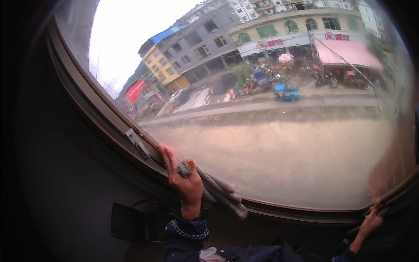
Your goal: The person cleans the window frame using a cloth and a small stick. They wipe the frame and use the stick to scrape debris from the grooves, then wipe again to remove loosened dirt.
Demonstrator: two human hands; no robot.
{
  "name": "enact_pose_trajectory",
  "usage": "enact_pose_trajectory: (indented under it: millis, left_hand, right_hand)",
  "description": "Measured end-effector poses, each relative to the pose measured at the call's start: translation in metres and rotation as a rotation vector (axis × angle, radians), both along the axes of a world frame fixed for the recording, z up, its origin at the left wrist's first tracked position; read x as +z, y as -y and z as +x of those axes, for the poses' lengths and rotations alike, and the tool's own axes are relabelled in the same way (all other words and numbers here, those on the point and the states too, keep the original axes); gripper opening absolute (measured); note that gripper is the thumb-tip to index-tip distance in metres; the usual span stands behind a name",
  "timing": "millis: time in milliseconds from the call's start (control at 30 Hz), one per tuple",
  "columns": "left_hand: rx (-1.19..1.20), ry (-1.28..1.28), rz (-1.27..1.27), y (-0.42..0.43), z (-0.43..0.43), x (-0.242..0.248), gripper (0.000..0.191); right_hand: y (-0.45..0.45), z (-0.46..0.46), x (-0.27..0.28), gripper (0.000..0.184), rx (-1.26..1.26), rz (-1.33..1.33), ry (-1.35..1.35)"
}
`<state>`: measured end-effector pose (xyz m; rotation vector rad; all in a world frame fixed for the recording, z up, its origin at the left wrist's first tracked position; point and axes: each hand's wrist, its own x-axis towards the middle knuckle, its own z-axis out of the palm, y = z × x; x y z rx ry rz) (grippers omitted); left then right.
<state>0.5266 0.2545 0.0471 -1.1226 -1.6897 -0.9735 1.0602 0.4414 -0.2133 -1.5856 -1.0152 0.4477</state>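
Note:
A large window pane, wet and smeared, fills the view before me. My left hand is at the lower left edge of the pane, with a folded grey cloth between thumb and palm; its fingers rest against the window frame. The cloth hangs to the right over the bottom of the frame. Just left of these fingers, a metal window latch is fixed to the frame. Far off at the lower right corner, my right hand touches the frame; whether it holds something there is unclear.
Below the window on the left stands a dark, flat-backed object, perhaps a chair. Dark wall lies beside the frame. Through the glass show a street, a blue three-wheeled vehicle, a pink awning and buildings.

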Motion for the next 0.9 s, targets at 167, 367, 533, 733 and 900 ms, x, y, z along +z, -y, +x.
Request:
enact_pose_trajectory:
  millis: [167,367,533,733,900]
  left_hand:
    - [0.002,-0.012,0.022,-0.003,0.001,0.001,0.063]
    - [0.002,-0.015,-0.003,-0.001,-0.001,0.0,0.064]
    - [-0.033,-0.01,0.013,-0.002,-0.003,-0.002,0.064]
    - [-0.04,-0.011,0.029,-0.002,-0.004,-0.003,0.063]
    - [-0.004,-0.007,0.025,-0.002,0.0,-0.001,0.062]
  right_hand:
    - [-0.003,0.006,-0.003,0.057,0.028,0.005,0.083]
    - [-0.008,0.014,-0.017,0.07,0.059,0.063,-0.054]
    - [-0.016,0.033,-0.026,0.074,0.146,0.04,0.04]
    - [-0.018,0.037,-0.032,0.067,0.189,0.105,0.001]
    - [-0.017,0.029,-0.022,0.061,0.198,0.146,-0.04]
